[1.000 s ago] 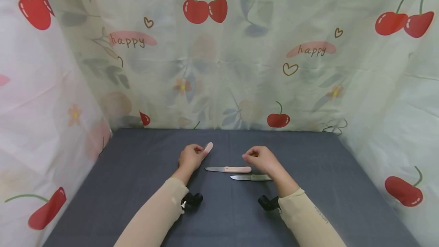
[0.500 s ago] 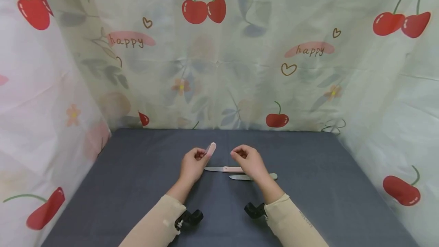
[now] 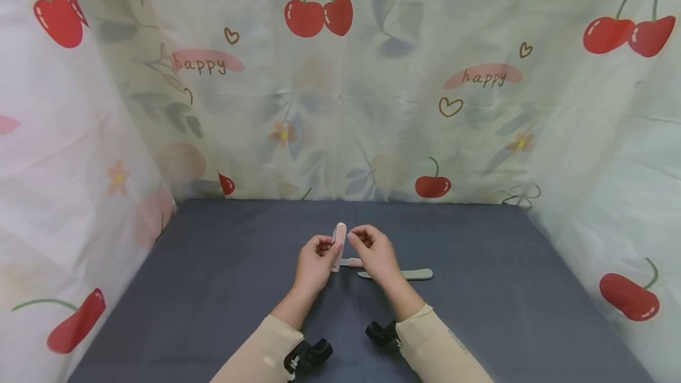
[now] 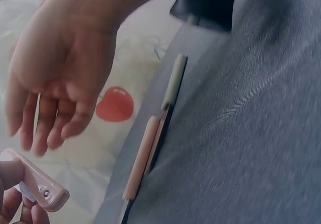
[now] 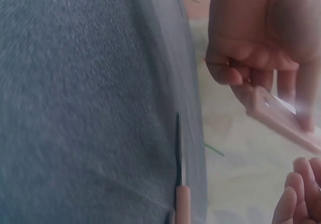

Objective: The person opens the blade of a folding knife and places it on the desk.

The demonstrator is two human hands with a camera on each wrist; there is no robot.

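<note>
My left hand pinches a pink-handled folding knife between thumb and fingers, upright above the table. Its blade looks folded into the handle, and a rivet shows at one end in the left wrist view. My right hand hovers just right of this knife, fingers loosely bent and holding nothing. Below the hands, a second pink-handled knife lies unfolded on the cloth, partly hidden by the right hand in the head view. A green-handled knife with its blade out lies beside it, nearer my body.
A dark grey cloth covers the table. Cherry-printed curtains stand at the back and on both sides. A black camera mount sits on the left wrist and another camera mount on the right.
Both hands have moved toward each other over the table. The knife in my left hand has shifted right and turned upright. The two knives on the cloth stay put.
</note>
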